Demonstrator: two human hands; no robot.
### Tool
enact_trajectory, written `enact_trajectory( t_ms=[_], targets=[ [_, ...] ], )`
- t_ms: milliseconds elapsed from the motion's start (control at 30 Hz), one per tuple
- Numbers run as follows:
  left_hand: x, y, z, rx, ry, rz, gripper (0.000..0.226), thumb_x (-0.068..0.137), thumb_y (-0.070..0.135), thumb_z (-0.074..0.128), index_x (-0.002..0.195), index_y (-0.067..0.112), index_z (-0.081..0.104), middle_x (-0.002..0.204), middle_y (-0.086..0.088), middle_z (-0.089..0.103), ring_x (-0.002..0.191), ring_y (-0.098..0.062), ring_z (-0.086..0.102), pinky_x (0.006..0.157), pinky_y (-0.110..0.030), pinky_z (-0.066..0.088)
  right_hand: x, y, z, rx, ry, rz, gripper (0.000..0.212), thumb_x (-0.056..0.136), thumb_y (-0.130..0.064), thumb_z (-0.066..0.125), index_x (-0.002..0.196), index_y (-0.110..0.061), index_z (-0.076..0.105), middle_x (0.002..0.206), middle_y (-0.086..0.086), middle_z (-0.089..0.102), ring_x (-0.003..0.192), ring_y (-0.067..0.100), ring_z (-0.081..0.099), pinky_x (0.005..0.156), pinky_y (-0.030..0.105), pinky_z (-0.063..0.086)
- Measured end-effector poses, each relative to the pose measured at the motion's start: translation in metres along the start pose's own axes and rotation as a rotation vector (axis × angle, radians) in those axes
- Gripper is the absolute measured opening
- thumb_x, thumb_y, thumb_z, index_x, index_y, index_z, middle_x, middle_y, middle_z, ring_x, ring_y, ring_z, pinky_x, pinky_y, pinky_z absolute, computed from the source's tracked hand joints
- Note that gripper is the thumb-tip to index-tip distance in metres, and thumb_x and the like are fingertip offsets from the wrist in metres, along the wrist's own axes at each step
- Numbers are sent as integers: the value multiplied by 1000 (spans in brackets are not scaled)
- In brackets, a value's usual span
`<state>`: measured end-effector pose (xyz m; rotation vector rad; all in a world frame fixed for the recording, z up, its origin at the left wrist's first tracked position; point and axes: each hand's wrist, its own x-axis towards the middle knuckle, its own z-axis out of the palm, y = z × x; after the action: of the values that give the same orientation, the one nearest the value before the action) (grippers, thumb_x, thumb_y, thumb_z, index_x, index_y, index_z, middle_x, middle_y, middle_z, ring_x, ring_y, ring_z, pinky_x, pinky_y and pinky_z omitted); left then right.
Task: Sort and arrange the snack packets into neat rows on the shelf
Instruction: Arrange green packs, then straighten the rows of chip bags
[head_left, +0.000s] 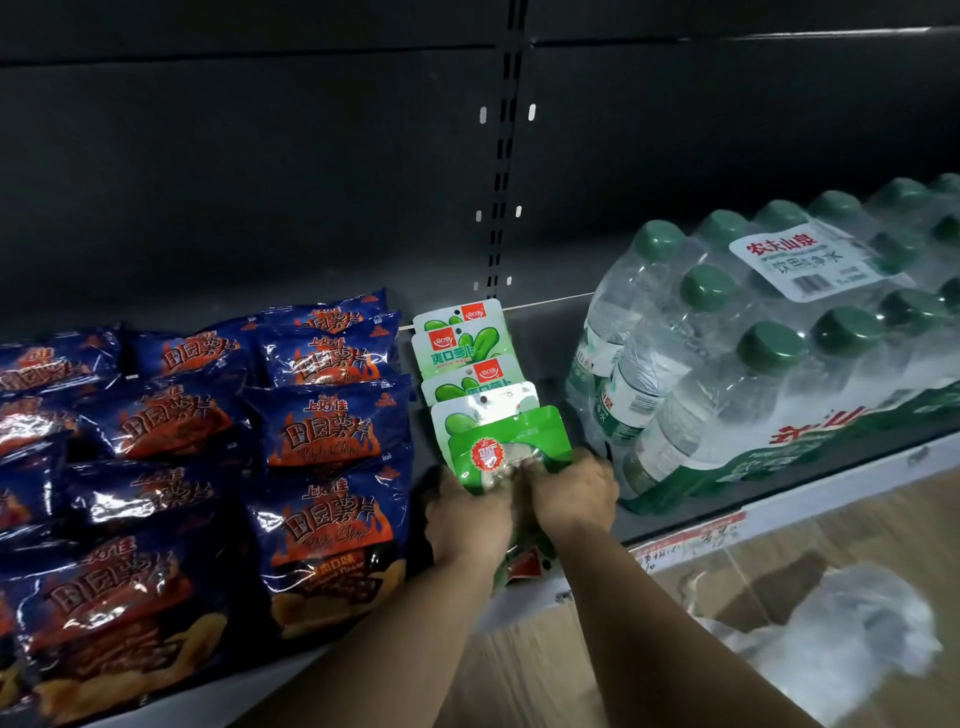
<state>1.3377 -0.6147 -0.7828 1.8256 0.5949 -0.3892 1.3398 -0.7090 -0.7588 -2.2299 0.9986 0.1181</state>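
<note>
Hands at the front edge of the shelf, and the one view, from the head camera, looks straight down on them. Left hand and right hand sit side by side, each with fingers curled onto the lower part of a green snack packet, gripping it between them. That packet stands at the near end of a single file of green-and-white packets that runs back toward the rear wall, each one overlapping the next like roof tiles. More green and red packaging shows under the wrists; whether it is loose stock or part of the same row, I cannot tell.

To the left, blue crisp bags already lie in rows from back to front, fairly tidy, though the far-left ones overlap and look a bit ragged. To the right, a shrink-wrapped pack of water bottles stands just beside the green row.

Progress call: well along. The crisp bags look placed, the green file is several packets deep, and the front packet is being seated now. Left to do, by my reading: settle this one, deal with whatever lies under the wrists, and perhaps straighten the leftmost blue bags. Down below, a cardboard box with crumpled plastic sits on the floor; I cannot tell if it holds more stock.
</note>
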Motion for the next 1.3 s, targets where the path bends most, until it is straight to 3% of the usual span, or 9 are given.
enact_trajectory(
  t_ms=[267, 533, 667, 833, 967, 1167, 1300],
  targets=[
    [-5, 5, -4, 30, -35, -2, 83, 55, 43, 51, 135, 21, 46, 127, -14, 57, 114, -37, 55, 94, -48, 49, -2, 0, -1, -14, 11, 11, 50, 87, -42, 62, 124, -10, 51, 130, 13, 49, 123, 31, 42, 99, 34, 35],
    [-15, 10, -8, -12, -45, 5, 81, 53, 42, 51, 132, 23, 50, 119, -11, 60, 105, -32, 59, 90, -44, 51, -2, 1, -1, -17, 13, -14, 48, 88, -43, 61, 124, -13, 51, 128, 13, 52, 121, 31, 44, 97, 33, 36],
    [-15, 7, -9, 15, -35, 25, 73, 55, 32, 47, 128, 25, 52, 115, -8, 63, 100, -30, 61, 87, -42, 53, -1, 4, 3, 29, -5, -25, 47, 85, -45, 63, 121, -16, 53, 122, 10, 58, 116, 31, 51, 96, 36, 42],
    [-20, -1, -12, 107, 17, 129, 47, 76, 18, 58, 123, 21, 53, 116, -7, 60, 103, -30, 58, 89, -42, 50, -1, 8, -1, 167, -39, -17, 53, 89, -34, 59, 136, -15, 43, 128, 11, 58, 119, 31, 52, 102, 41, 41],
    [-30, -9, -12, 194, 70, 209, 52, 80, 11, 63, 130, 18, 51, 123, -8, 53, 112, -28, 51, 92, -37, 45, -1, 10, -7, 238, -44, -15, 37, 91, -15, 50, 128, -10, 52, 121, 16, 61, 112, 33, 55, 95, 35, 41],
    [-41, -10, -12, 230, 61, 217, 66, 81, 6, 63, 141, 17, 40, 131, -11, 46, 122, -27, 44, 97, -32, 38, -5, 6, -14, 454, -29, 18, 32, 88, 1, 45, 116, -6, 60, 101, 13, 64, 98, 29, 58, 89, 33, 45],
    [-47, -11, -12, 234, 53, 251, 68, 82, 5, 63, 145, 13, 35, 136, -15, 42, 125, -30, 43, 101, -33, 37, -4, 0, -16, 637, -34, 6, 23, 93, 2, 41, 105, -6, 60, 82, 2, 58, 72, 14, 53, 59, 11, 45]
  ],
)
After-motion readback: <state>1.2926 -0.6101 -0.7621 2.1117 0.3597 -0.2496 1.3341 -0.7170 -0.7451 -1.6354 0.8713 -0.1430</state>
